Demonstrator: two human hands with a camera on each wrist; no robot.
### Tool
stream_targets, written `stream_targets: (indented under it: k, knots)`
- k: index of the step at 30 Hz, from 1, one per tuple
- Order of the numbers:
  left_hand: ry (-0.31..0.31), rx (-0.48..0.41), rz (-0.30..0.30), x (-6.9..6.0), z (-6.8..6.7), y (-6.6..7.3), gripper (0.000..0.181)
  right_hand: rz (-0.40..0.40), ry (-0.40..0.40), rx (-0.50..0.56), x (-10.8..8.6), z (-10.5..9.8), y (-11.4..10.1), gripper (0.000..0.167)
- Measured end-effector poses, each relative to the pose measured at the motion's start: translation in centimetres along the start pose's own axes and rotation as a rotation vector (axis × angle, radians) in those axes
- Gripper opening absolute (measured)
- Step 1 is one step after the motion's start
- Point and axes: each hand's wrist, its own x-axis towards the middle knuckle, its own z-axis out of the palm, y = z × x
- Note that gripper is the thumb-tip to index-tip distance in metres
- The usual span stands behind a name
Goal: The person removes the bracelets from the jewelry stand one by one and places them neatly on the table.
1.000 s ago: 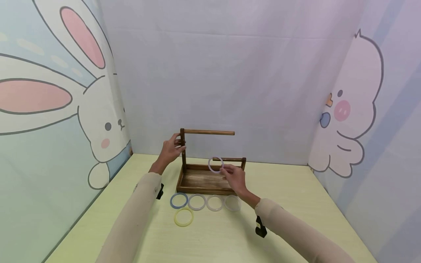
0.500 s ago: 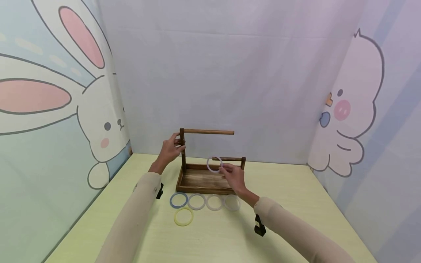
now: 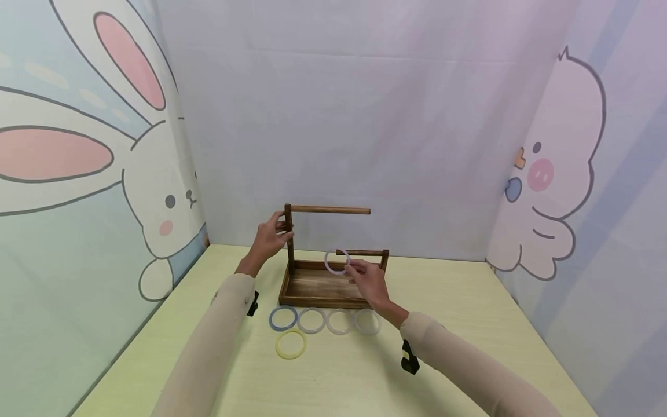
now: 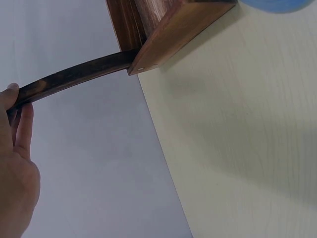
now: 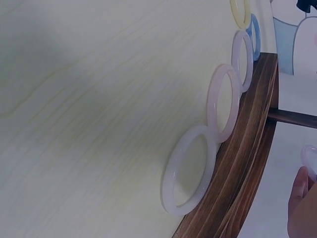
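My left hand grips the tall left post of a dark wooden stand, its thumb and fingers on either side of the post in the left wrist view. Pinched between my right thumb and fingers is a pale lilac bangle, held upright. My right hand is just right of it, above the stand's tray. The free end of the lower rod shows within the bangle's outline; whether the bangle is around the rod or in front of it, I cannot tell. The upper rod bears nothing.
In front of the tray, on the pale table, lie a blue bangle and several whitish or pinkish bangles in a row. A yellow bangle lies nearer me. Cartoon-printed cloth walls surround the table.
My right hand has carried the lilac bangle slightly to the left, further past the lower rod's free end. The left hand stays on the post.
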Motion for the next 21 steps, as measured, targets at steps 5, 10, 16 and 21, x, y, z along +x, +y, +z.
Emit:
stream_targets:
  k: [5, 10, 16, 21]
  knots:
    - [-0.003, 0.005, 0.001, -0.01, 0.01, 0.04, 0.064, 0.018, -0.001, -0.024, 0.03, 0.03, 0.3, 0.022]
    - [0.001, 0.019, -0.002, -0.04, -0.07, 0.06, 0.063, 0.014, 0.001, -0.023, -0.33, 0.19, 0.27, 0.021]
    - [-0.003, 0.001, -0.006, -0.06, -0.29, 0.32, 0.064, -0.022, -0.003, 0.035, -0.69, 0.47, 0.28, 0.019]
    - [-0.004, 0.005, -0.006, -0.11, -0.31, 0.5, 0.063, -0.018, -0.002, 0.066, -0.84, 0.51, 0.39, 0.019]
